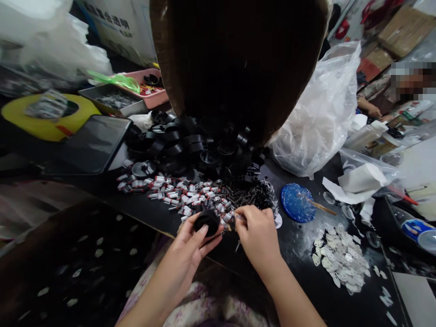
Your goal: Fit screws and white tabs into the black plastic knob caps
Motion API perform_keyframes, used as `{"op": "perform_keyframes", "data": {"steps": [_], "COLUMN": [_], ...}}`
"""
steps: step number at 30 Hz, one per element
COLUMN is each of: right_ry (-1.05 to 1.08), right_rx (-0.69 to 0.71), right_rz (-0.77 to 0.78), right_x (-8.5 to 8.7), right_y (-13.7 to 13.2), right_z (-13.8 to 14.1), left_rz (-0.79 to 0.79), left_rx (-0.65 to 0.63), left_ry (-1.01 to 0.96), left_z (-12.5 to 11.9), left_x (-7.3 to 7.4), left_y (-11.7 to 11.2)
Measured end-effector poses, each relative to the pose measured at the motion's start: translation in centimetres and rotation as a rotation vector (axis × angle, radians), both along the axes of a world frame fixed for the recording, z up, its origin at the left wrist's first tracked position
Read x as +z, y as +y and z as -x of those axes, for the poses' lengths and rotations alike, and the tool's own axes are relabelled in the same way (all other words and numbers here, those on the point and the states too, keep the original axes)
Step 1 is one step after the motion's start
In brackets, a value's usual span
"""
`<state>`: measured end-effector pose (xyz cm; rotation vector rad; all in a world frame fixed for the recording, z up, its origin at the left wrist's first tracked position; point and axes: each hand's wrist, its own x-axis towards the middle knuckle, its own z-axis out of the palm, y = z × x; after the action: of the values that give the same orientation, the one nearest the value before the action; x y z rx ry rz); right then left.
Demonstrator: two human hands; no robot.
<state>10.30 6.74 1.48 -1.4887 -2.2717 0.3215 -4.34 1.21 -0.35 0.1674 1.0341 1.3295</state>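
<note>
Head view: your left hand (190,249) is wrapped around a small black round part (206,221) at the near edge of the black table (299,254). It looks light, hard and smooth, so hold it by its rim. Your right hand (258,232) pinches its fingertips together beside it; what they hold is too small to tell. Little white-and-red pieces (184,194) lie at 12 o'clock, a blue dish (297,203) at 2 o'clock.

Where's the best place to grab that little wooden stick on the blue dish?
Pinch the wooden stick by the end poking out past the right rim of the blue dish. Come from the right: that end looks free, while the other lies on the dish.
</note>
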Motion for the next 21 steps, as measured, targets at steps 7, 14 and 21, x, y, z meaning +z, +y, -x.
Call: {"op": "perform_keyframes", "data": {"steps": [7,14,21], "right_ry": [0.251,0.146,-0.396], "right_rx": [-0.022,-0.100,-0.165], "right_rz": [0.170,0.266,0.128], "right_x": [0.7,1.7,2.1], "right_y": [-2.4,-0.7,3.9], "right_z": [-0.5,-2.0,-1.1], "left_rz": [-0.036,-0.047,-0.078], "left_rx": [-0.064,-0.061,-0.051], "left_ry": [-0.033,0.031,-0.052], "left_z": [-1.1,-2.1,-3.4], "left_x": [0.0,-0.8,-1.2], "left_y": [-0.1,-0.1,2.2]}}
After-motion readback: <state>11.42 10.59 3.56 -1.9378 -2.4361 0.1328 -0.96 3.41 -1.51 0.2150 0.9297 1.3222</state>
